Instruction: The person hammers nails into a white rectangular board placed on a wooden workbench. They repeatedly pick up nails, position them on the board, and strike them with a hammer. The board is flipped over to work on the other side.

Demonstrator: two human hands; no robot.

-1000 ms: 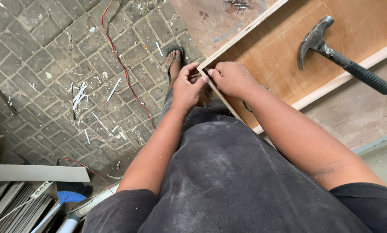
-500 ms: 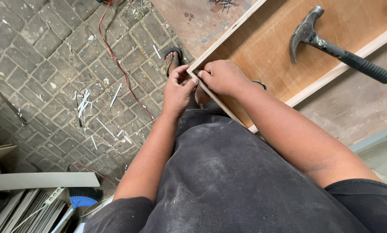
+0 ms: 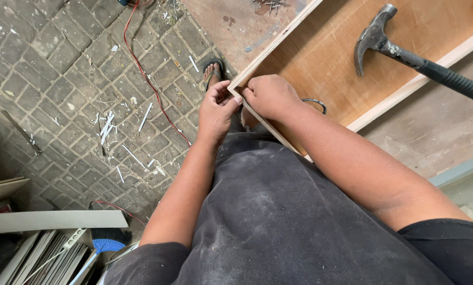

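A shallow plywood box (image 3: 321,58) with pale wooden edge strips lies on a workbench in front of me. Both my hands meet at its near left corner. My left hand (image 3: 215,111) pinches the corner from outside with thumb and fingers. My right hand (image 3: 271,95) rests on the near edge strip with fingertips pressed at the same corner. What sits between the fingertips is too small to tell. A claw hammer (image 3: 405,53) with a black rubber grip lies across the box's far right edge, away from both hands.
Several loose nails (image 3: 271,5) lie on the bench top beyond the box. Below left is brick paving with white scraps (image 3: 107,124) and a red cable (image 3: 141,68). Stacked boards (image 3: 46,219) and a blue-handled tool (image 3: 102,248) lie at the bottom left. My sandalled foot (image 3: 211,71) shows by the corner.
The view has shifted slightly. Both hands stay at the box corner, with the fingertips pressed a little closer together. The hammer has not moved.
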